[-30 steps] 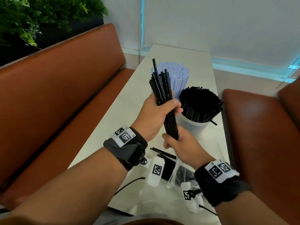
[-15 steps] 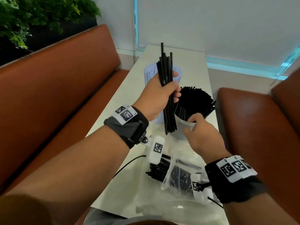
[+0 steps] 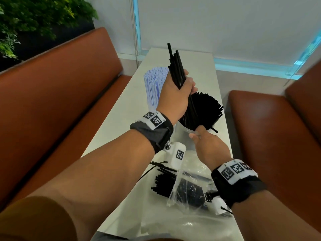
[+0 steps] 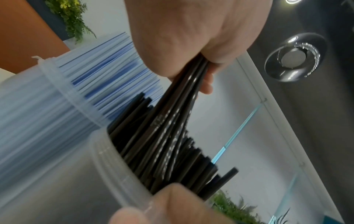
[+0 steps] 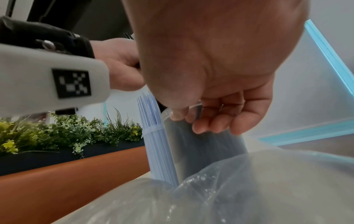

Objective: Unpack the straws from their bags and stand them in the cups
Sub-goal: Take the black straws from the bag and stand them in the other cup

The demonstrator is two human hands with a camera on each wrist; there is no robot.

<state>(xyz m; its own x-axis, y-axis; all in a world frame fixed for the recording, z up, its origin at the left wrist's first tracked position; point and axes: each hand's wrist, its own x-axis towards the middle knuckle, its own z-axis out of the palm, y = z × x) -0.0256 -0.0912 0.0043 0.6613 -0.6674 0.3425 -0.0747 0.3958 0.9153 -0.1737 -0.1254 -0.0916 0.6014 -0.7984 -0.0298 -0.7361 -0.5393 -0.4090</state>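
My left hand (image 3: pixel 184 80) grips a bundle of black straws (image 3: pixel 175 66), held nearly upright, with its lower ends inside the clear cup (image 3: pixel 180 136). That cup is packed with black straws (image 3: pixel 206 108). My right hand (image 3: pixel 198 134) pinches the cup's near rim, thumb outside. The left wrist view shows the bundle (image 4: pixel 182 106) entering the cup (image 4: pixel 107 159). Behind it stands a second cup of blue-and-white straws (image 3: pixel 154 84). A clear bag (image 3: pixel 187 188) holding more black straws lies on the table under my right wrist.
The narrow white table (image 3: pixel 118 122) runs between two brown benches, one on the left (image 3: pixel 60 101) and one on the right (image 3: pixel 278 136). Crumpled clear plastic (image 3: pixel 173 223) lies at the table's near edge. A green plant (image 3: pixel 34 18) sits behind the left bench.
My right hand let go of the bundle's lower end and moved to the cup's rim. My left hand carried the bundle forward over the cup and lowered its ends inside.
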